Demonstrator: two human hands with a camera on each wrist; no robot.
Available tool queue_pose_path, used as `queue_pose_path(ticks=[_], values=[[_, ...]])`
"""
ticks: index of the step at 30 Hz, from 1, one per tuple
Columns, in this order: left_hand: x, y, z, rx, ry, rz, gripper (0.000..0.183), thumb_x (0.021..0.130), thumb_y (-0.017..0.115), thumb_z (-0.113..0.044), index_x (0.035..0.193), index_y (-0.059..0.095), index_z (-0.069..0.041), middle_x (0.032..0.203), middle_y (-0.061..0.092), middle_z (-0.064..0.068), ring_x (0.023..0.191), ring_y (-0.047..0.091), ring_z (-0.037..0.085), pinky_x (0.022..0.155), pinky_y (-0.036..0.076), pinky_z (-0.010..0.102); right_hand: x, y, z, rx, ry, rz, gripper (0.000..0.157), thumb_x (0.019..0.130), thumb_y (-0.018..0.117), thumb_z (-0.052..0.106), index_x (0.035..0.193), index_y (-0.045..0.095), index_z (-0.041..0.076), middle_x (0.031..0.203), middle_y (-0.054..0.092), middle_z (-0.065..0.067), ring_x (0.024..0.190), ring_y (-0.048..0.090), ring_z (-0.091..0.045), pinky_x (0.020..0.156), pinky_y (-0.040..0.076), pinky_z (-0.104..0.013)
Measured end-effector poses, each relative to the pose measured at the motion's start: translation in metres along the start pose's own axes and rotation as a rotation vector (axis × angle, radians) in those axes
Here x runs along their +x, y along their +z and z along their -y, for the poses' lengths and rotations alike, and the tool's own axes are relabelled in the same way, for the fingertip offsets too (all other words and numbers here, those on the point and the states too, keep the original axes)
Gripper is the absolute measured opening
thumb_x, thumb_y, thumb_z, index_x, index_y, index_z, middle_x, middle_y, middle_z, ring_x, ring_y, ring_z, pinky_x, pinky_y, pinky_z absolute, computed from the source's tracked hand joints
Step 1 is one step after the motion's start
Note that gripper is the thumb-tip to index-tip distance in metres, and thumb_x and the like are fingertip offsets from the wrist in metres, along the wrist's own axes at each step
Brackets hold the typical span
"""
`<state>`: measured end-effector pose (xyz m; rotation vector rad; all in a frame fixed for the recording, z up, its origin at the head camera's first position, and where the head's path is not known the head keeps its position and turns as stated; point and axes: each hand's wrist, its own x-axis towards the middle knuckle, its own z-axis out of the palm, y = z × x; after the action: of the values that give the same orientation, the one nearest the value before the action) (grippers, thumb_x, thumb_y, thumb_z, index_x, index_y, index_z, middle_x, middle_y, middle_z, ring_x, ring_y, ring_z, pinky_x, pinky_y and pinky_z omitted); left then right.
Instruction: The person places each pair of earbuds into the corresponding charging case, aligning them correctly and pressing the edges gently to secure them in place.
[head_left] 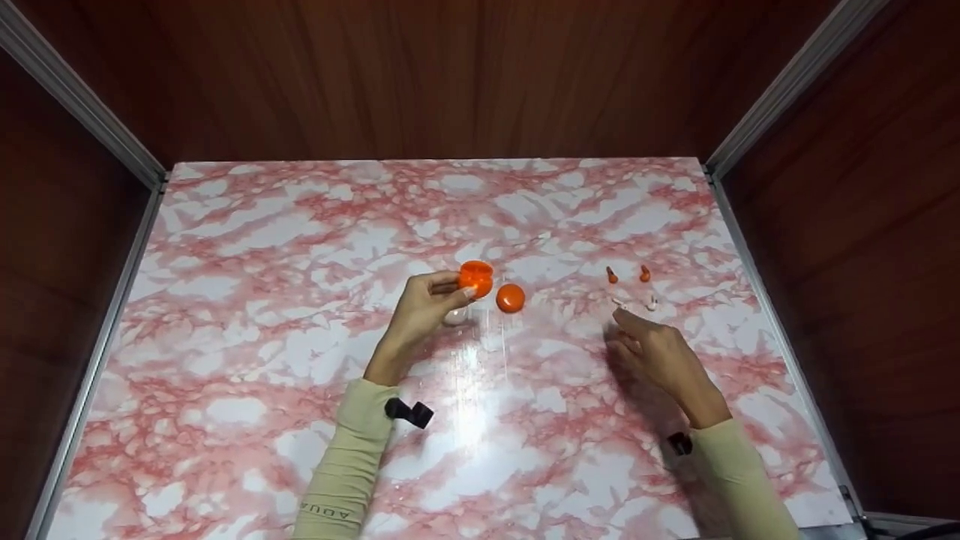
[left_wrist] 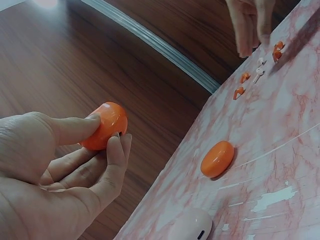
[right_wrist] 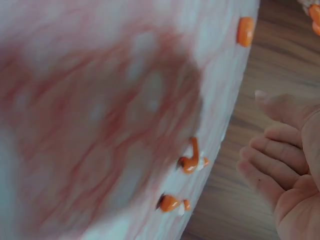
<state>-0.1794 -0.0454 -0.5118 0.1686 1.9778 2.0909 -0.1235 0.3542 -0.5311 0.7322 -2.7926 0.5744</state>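
My left hand (head_left: 424, 311) pinches an orange earbud case (head_left: 475, 279) between thumb and fingers, held up above the table with its lid raised. A second orange earbud case (head_left: 511, 298) lies on the table just right of it, lid down. Partly below the left hand sits a white earbud case (left_wrist: 192, 225). My right hand (head_left: 656, 352) is over the loose earbuds with nothing in its fingers, thumb apart from them. Ahead of it lie white earbuds (head_left: 652, 303) and, farther back, orange earbuds (head_left: 645, 274). More orange earbuds (left_wrist: 277, 52), hidden by the hand in the head view, lie nearest it.
The table (head_left: 262, 337) has a glossy red-and-white marbled top. Dark wood-grain panels (head_left: 435, 82) with metal edge strips (head_left: 795, 67) stand behind it and at both sides. Shiny clear strips (head_left: 487, 337) cover part of the tabletop near the white case.
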Motion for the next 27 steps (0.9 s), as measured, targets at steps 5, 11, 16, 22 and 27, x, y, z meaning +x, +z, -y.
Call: queue_pose_path(ticks=[5, 11, 16, 22, 27], values=[[-0.001, 0.0, -0.001, -0.001, -0.012, -0.004, 0.035, 0.099, 0.074, -0.014, 0.132, 0.071, -0.001, 0.122, 0.075, 0.021, 0.103, 0.076, 0.022, 0.066, 0.066, 0.029, -0.007, 0.001, -0.009, -0.099, -0.07, -0.017, 0.036, 0.09, 0.08, -0.001, 0.124, 0.07, 0.001, 0.112, 0.078, -0.016, 0.083, 0.078, -0.031, 0.065, 0.065, -0.041], [0.0, 0.0, -0.001, -0.002, -0.02, -0.021, 0.035, 0.098, 0.075, -0.012, 0.131, 0.071, 0.001, 0.123, 0.075, 0.021, 0.105, 0.074, 0.019, 0.07, 0.066, 0.028, -0.014, -0.004, -0.014, -0.179, -0.02, 0.086, 0.035, 0.092, 0.07, -0.013, 0.124, 0.073, 0.0, 0.121, 0.076, -0.016, 0.09, 0.077, -0.037, 0.072, 0.065, -0.046], [-0.001, -0.001, -0.002, -0.024, -0.028, -0.014, 0.034, 0.099, 0.074, -0.01, 0.13, 0.071, 0.002, 0.122, 0.075, 0.022, 0.103, 0.075, 0.022, 0.069, 0.067, 0.03, -0.013, -0.002, -0.012, -0.169, 0.055, 0.16, 0.033, 0.097, 0.06, -0.013, 0.124, 0.073, 0.001, 0.121, 0.076, -0.017, 0.097, 0.077, -0.038, 0.075, 0.065, -0.048], [-0.001, -0.001, -0.002, -0.006, -0.015, -0.012, 0.035, 0.099, 0.074, -0.012, 0.131, 0.071, 0.002, 0.122, 0.075, 0.022, 0.102, 0.075, 0.018, 0.069, 0.065, 0.025, -0.011, 0.005, -0.012, -0.203, 0.065, 0.161, 0.028, 0.095, 0.057, -0.017, 0.104, 0.071, 0.006, 0.094, 0.073, -0.009, 0.076, 0.073, -0.024, 0.057, 0.057, -0.036], [-0.001, -0.001, -0.001, 0.005, -0.009, -0.007, 0.034, 0.098, 0.075, -0.013, 0.129, 0.072, 0.0, 0.121, 0.075, 0.021, 0.102, 0.075, 0.019, 0.069, 0.065, 0.025, -0.011, 0.007, -0.014, -0.253, 0.05, 0.134, 0.026, 0.095, 0.058, -0.017, 0.105, 0.072, 0.002, 0.093, 0.073, -0.013, 0.073, 0.074, -0.032, 0.054, 0.06, -0.041]])
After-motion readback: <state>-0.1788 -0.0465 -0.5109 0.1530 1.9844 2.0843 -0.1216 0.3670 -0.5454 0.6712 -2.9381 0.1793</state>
